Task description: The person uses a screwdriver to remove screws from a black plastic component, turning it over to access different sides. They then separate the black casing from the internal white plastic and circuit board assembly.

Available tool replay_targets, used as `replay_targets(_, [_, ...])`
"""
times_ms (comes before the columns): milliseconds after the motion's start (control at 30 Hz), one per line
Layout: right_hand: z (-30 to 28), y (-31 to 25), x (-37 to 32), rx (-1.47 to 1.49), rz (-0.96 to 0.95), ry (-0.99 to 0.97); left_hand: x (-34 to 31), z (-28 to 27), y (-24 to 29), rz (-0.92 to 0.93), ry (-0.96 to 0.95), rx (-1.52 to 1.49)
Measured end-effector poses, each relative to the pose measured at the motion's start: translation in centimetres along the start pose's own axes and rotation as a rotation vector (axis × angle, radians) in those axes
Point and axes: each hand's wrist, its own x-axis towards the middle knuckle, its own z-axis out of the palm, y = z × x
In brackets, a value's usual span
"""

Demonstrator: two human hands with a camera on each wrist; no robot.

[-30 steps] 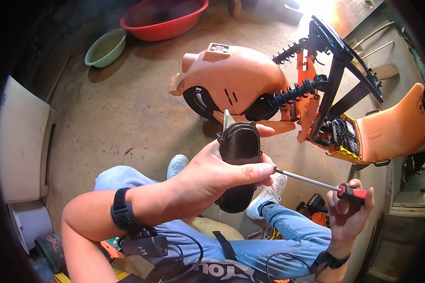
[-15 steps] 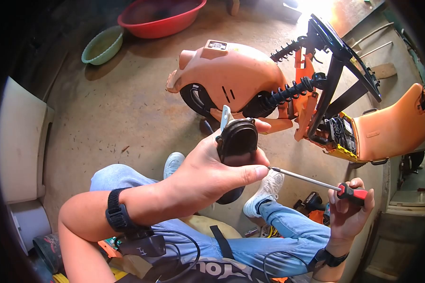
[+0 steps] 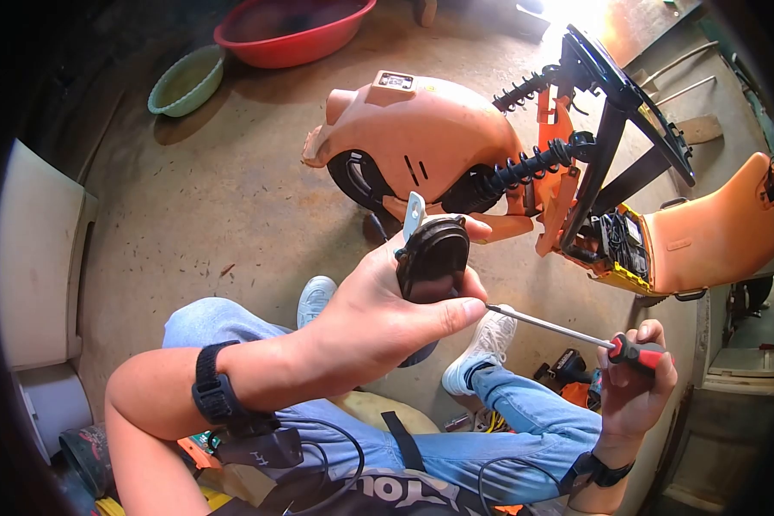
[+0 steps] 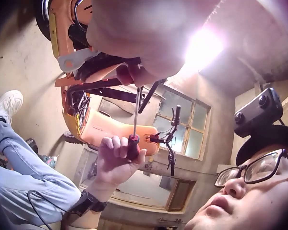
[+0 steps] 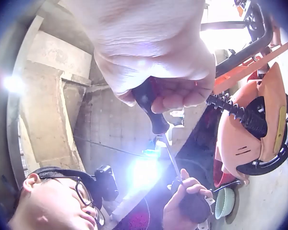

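In the head view the left hand [image 3: 387, 314] grips a dark oval part [image 3: 434, 262] with a pale metal bracket [image 3: 414, 215] at its upper end. The right hand [image 3: 632, 387] holds a screwdriver by its red and black handle [image 3: 636, 353]. The steel shaft [image 3: 550, 327] runs leftward, its tip at the left thumb, by the part's side; the exact contact is hidden. In the left wrist view, fingers curl round the screwdriver handle [image 4: 134, 147]. In the right wrist view, the left hand [image 5: 180, 208] has the dark part [image 5: 196, 206] at the shaft's far end.
An orange vehicle body [image 3: 430, 138] with black shock absorbers [image 3: 537, 168] lies on the floor beyond the hands. A red basin [image 3: 297, 39] and a green basin [image 3: 189, 82] stand at the back left. A power drill [image 3: 568, 370] lies beside the person's leg.
The dark part has tilted in the left hand and its bracket has turned. The screwdriver has shifted slightly left, with the right-hand fingers moving on its handle.
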Motion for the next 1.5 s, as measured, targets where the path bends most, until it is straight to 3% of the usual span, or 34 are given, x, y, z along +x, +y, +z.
replay_targets(467, [1.5, 0.4, -0.4, -0.286, -0.179, 0.146, 0.1, -0.3, 0.1, 0.04, 0.047, 0.055])
replay_targets(567, [0.4, 0.5, -0.4, -0.238, -0.093, 0.034, 0.0, -0.4, 0.1, 0.032, 0.039, 0.06])
replay_targets(767, [0.8, 1.2, -0.2, -0.113, -0.073, 0.126, -0.2, 0.0, 0.3, -0.002, 0.049, 0.016])
replay_targets(867, [0.4, 1.1, 0.0, -0.032, -0.06, 0.055, -0.1, -0.1, 0.5, -0.069, 0.068, 0.056])
replay_targets(1067, [1.0, 1.1, -0.2, -0.051, -0.061, 0.058, -0.2, -0.2, 0.3, -0.147, 0.076, -0.174])
replay_targets(1500, [1.7, 1.3, -0.9, -0.171, -0.103, -0.007, 0.0, -0.2, -0.7, -0.112, 0.056, -0.184])
